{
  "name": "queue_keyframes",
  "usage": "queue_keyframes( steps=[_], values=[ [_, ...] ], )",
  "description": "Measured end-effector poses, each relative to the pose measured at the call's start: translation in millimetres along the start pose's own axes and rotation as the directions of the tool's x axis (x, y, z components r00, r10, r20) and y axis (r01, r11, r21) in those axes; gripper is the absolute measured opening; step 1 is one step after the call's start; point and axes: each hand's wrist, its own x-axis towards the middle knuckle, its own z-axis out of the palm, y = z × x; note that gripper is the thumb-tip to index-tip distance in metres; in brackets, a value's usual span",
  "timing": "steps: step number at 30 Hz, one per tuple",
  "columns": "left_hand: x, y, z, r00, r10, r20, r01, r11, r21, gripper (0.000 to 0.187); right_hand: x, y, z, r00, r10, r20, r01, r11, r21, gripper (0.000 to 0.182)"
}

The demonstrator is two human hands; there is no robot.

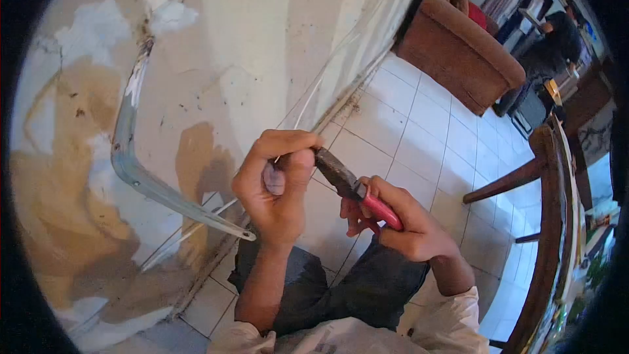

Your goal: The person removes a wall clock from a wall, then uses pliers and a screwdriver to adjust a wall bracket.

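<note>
My right hand (416, 229) is wrapped round the red handles of a pair of pliers (339, 174). The dark jaws point up and to the left, their tip right at the fingertips of my left hand (278, 187). That hand is closed in a pinch, its fingers curled round a thin white wire (308, 105) that comes down along the wall into it. The wire's end is hidden behind the fingers and the jaws. Left of my hands, a bent grey metal bracket (157, 193) sticks out from the wall.
The stained wall (262, 39) with peeling paint runs along my left. White floor tiles (393, 124) lie below. A brown sofa (452, 46) stands ahead. To the right is a wooden chair (544, 157). Another person (550, 46) in dark clothes stands at the far right.
</note>
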Motion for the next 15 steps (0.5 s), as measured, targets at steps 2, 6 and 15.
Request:
queue_keyframes(
  steps=[2,6,15],
  values=[
    [-0.7,-5.2,0.9,1.000,0.005,0.015,-0.005,1.000,-0.025,0.012,6.7,0.4,-0.7,0.999,-0.013,0.040,0.015,0.998,-0.062,0.042],
    [0.0,-6.4,-8.1,0.997,-0.068,0.036,0.072,0.988,-0.134,0.017,6.4,6.2,6.1,0.993,0.020,-0.118,-0.024,0.999,-0.038,0.041],
    [-48.5,-5.6,-67.6,0.887,0.192,-0.420,-0.004,0.913,0.408,0.022,56.5,-59.9,11.1,0.995,-0.077,-0.058,0.055,0.948,-0.312,0.051]
  ],
)
